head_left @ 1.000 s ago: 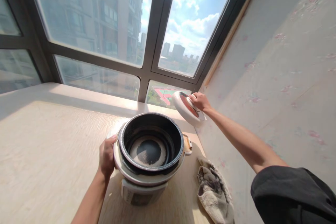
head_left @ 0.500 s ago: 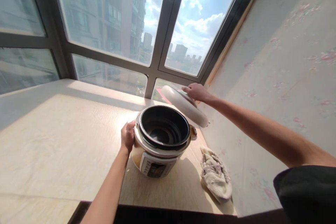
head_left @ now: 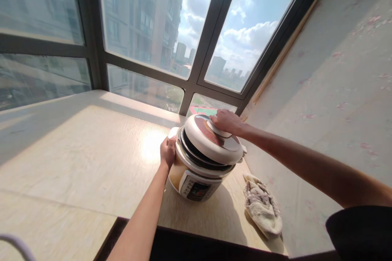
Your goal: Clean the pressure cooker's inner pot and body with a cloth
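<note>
I can read no word, brand or number. On the front panel (head_left: 211, 189) of the cooker (head_left: 177, 173) I hold, small dark marks (head_left: 188, 185) stand beside a dark display (head_left: 198, 191) with a patch of colour, but they are too small and blurred for me to make out.

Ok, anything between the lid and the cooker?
Nothing visible: the right hand holds the lid tilted over the cooker, whose black inner pot shows at the near left. The left hand is on the cooker's side, clear of the lid, and the cloth lies apart. The lid hides the far side.
</note>
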### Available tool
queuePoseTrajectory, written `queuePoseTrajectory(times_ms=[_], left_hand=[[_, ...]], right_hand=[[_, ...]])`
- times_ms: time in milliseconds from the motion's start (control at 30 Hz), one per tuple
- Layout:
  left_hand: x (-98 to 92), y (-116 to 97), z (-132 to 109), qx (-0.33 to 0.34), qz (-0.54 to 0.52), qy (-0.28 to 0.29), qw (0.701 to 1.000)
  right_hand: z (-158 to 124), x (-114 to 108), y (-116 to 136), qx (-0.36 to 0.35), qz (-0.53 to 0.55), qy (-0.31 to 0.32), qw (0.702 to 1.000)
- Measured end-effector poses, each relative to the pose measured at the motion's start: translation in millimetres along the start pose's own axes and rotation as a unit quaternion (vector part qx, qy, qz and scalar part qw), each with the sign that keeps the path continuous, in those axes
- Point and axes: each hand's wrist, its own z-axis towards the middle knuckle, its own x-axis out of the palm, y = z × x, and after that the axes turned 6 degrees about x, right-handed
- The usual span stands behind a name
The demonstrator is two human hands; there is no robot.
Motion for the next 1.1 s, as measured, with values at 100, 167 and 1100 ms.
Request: queuePoseTrajectory(times_ms=[100,167,1100], left_hand=[[0.9,-1.3,-0.4,-0.007,-0.001,-0.004,1.000],[1.2,-3.3,-1.4,-0.009,-0.003,-0.005,1.000],[4.2,-8.8,-4.6,-0.002,-0.028,-0.014,1.000]], right_hand=[[-2.5,-0.9,7.7,0.003,-0.005,0.009,1.000],[-3.3,-0.3,13.4,0.005,-0.008,0.013,1.000],[-6.5,3.2,18.4,-0.019,-0.005,0.061,0.998]])
